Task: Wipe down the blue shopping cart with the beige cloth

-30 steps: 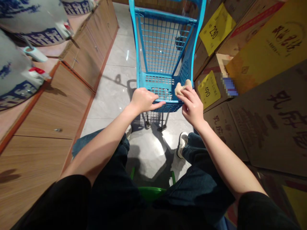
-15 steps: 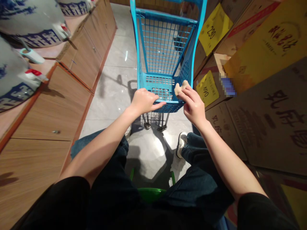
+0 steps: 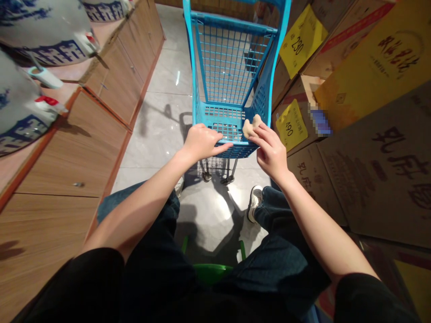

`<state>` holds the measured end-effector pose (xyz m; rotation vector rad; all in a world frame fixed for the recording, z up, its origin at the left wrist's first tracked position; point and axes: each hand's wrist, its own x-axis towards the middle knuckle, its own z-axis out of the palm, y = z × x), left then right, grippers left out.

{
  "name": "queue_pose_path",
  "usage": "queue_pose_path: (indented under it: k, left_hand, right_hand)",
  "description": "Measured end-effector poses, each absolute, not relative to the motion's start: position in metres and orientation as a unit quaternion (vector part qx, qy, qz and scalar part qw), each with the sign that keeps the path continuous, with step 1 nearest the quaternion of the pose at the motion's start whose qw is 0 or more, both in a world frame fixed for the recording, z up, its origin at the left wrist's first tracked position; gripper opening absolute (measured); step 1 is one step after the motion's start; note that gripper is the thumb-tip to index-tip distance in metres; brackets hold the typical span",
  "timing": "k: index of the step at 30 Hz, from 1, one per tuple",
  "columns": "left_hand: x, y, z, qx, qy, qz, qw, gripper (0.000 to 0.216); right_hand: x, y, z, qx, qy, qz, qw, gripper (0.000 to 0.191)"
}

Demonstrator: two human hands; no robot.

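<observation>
A small blue plastic shopping cart (image 3: 232,58) stands on the tiled floor right in front of me. My left hand (image 3: 201,141) rests on the near rim of the cart's low shelf, fingers curled over the edge. My right hand (image 3: 271,150) pinches a small beige lumpy piece (image 3: 251,126), holding it just over the right corner of that shelf. I sit on a green stool (image 3: 211,269), knees apart.
Wooden cabinets (image 3: 84,148) line the left, with blue-and-white ceramic jars (image 3: 43,27) on top. Stacked cardboard boxes (image 3: 370,148) with yellow price tags (image 3: 292,124) crowd the right. The grey tiled aisle (image 3: 168,80) runs ahead past the cart.
My right hand has edged the beige piece slightly left, further over the cart's shelf. My left hand has stayed on the rim.
</observation>
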<state>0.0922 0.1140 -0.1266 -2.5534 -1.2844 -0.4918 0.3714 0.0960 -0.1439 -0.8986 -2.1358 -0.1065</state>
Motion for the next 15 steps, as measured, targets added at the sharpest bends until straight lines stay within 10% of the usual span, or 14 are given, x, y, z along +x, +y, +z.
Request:
queue_pose_path:
  k: [15]
  left_hand:
    - [0.090, 0.112, -0.126, -0.873, -0.443, -0.171, 0.112, 0.068]
  right_hand:
    - [0.378, 0.101, -0.143, -0.373, -0.850, -0.023, 0.371, 0.055]
